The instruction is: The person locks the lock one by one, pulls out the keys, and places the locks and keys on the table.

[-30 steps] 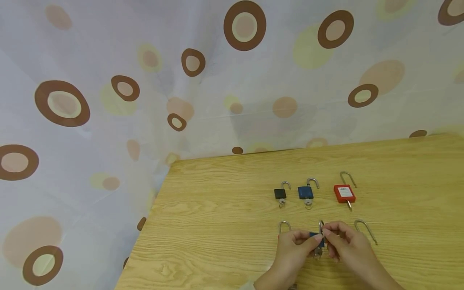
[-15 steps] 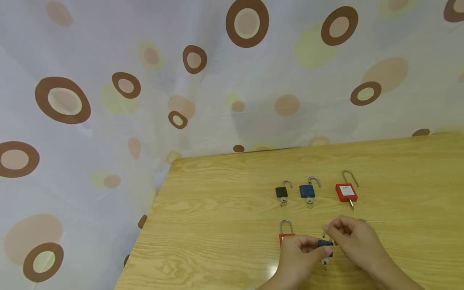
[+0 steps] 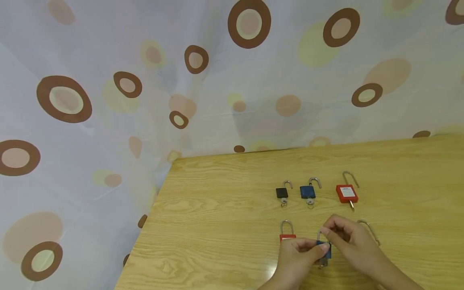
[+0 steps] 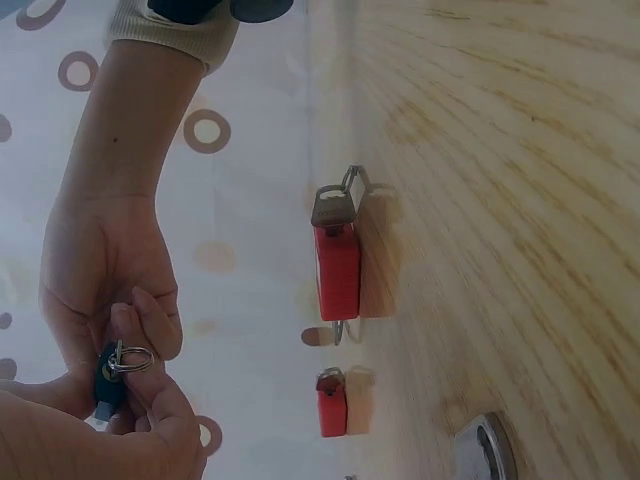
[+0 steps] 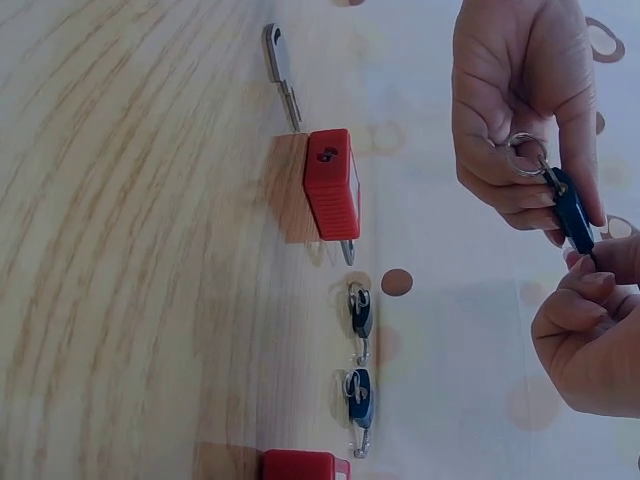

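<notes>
Close over the front of the table, my left hand (image 3: pixel 299 257) pinches the body of a small blue padlock (image 3: pixel 327 251) between thumb and fingers. The thumb and forefinger of my right hand (image 3: pixel 349 241) grip its metal shackle from above and partly cover it. The left leg of the shackle shows at the top of the body. A key with a ring hangs below, and the key ring (image 5: pixel 525 152) is plain in the right wrist view. A red padlock (image 3: pixel 287 237), its shackle upright, lies behind my left hand, which hides its lower part.
Farther back lie a black padlock (image 3: pixel 282 193), another blue padlock (image 3: pixel 307 192) and a red padlock with a white label (image 3: pixel 346 193), all with raised shackles and keys. Past my right hand a long shackle (image 3: pixel 370 230) shows, its body hidden. A patterned sheet (image 3: pixel 217 133) hangs behind the table.
The blue padlock first moved right and towards me, its shackle's free end apart from the body; now it is slightly farther left, with the shackle leg at the body's top. Both hands moved with it.
</notes>
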The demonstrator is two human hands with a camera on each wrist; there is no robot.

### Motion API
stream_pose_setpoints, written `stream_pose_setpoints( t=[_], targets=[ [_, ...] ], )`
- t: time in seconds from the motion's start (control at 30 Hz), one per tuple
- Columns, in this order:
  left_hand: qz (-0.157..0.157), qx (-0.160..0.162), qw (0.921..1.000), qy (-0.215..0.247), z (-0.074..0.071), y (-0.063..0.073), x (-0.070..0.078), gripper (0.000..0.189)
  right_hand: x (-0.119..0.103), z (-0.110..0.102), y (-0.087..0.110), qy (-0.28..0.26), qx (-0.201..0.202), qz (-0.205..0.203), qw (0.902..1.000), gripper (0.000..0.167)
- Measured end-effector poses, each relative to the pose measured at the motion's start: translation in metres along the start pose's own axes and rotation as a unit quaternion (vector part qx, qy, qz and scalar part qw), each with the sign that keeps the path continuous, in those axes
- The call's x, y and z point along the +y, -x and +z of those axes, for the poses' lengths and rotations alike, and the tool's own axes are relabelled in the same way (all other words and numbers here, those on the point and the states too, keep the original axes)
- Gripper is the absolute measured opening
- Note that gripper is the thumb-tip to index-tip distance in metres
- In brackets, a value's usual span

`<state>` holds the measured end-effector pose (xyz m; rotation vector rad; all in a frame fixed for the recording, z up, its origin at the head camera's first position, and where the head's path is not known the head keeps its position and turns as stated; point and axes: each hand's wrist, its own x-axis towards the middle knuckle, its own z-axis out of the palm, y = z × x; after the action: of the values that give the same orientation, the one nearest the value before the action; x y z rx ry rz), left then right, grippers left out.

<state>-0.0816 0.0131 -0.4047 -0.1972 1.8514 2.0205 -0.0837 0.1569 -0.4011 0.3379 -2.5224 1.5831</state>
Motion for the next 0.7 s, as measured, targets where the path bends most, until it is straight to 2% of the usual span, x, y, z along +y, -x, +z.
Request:
stream_pose_setpoints(
  t=[0.1,0.47,0.7],
  targets=[
    [0.004,0.006,1.0000,0.005,-0.0012,0.0012,0.0007,0.014,0.0010,0.0015,0.0005,-0.008,-0.003,-0.018,0.9998,0.016],
    [0.017,-0.002,0.9999,0.001,-0.0041,0.0029,0.0031,0.013,-0.0003,0.0033,0.0019,-0.032,-0.006,-0.035,0.9989,0.018],
    [0.049,-0.023,0.9985,0.010,-0.0078,0.0063,0.0063,0.015,-0.0029,0.0031,0.0026,-0.023,0.001,-0.055,0.9982,0.022]
  ],
)
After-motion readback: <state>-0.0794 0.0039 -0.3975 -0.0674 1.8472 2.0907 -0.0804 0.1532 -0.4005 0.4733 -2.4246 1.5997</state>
